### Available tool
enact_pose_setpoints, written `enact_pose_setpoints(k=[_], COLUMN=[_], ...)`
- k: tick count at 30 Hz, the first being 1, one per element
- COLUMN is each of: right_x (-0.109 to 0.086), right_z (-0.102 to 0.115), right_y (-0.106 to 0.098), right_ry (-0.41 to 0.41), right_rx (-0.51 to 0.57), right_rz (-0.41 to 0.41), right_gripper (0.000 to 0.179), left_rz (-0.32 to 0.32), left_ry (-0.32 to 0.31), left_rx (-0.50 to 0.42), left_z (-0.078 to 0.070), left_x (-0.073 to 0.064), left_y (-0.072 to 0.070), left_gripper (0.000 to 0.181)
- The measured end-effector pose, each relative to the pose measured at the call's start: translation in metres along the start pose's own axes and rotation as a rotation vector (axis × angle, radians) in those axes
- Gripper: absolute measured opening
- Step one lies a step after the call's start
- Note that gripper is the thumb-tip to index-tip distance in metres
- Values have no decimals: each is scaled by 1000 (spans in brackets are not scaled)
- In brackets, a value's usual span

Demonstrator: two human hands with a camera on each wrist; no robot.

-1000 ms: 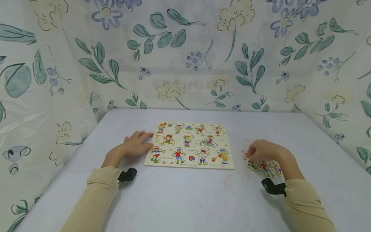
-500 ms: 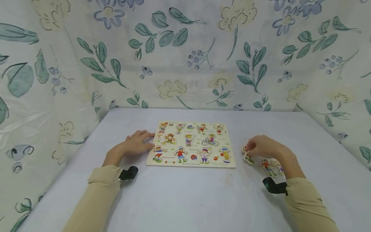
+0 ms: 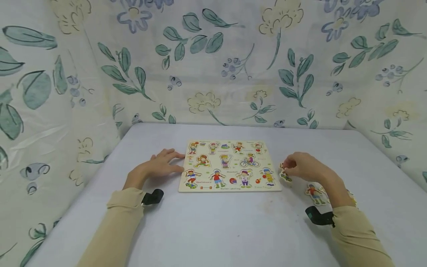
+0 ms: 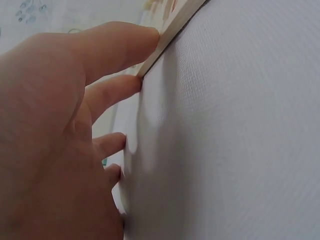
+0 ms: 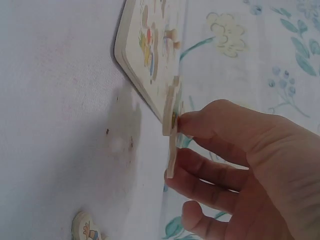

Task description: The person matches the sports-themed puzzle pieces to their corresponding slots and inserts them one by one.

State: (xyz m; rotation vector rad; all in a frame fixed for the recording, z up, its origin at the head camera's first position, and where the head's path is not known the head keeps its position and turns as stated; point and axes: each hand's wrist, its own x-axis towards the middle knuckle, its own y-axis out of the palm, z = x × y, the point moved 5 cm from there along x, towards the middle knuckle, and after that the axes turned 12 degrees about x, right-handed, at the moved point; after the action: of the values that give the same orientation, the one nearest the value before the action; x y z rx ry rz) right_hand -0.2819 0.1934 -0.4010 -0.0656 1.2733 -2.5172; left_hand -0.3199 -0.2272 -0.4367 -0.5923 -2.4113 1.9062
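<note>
A wooden picture puzzle board with printed sports figures lies on the table between my hands. My left hand has its fingers spread; in the left wrist view the thumb and index finger touch the board's edge. To the right of the board, my right hand pinches a flat figure-shaped puzzle piece showing a skateboarder. The right wrist view has this piece edge-on and raised above the table, between thumb and fingers.
Below my right hand lies a loose red-shirted figure piece, with other pieces partly hidden by the wrist, one with yellow showing. A white cloth covers the table. Floral curtains hang behind and at the sides.
My right hand has lifted the skateboarder piece away from the loose pieces and brought it left, nearer the board. The left hand keeps its place at the board's edge. The head view has shifted slightly.
</note>
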Motion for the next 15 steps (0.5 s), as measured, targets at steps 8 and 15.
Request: enact_pose_setpoints(k=[8, 15], right_x=[3, 7], right_z=[7, 20], right_y=[4, 14], right_ry=[-65, -92], right_rx=[-26, -29], right_rz=[-53, -55], right_gripper=[17, 17], left_rz=[19, 10], left_ry=[-10, -15], left_rx=[-3, 7], left_z=[-1, -1], left_x=[2, 0], left_y=[2, 1], left_gripper=[71, 72])
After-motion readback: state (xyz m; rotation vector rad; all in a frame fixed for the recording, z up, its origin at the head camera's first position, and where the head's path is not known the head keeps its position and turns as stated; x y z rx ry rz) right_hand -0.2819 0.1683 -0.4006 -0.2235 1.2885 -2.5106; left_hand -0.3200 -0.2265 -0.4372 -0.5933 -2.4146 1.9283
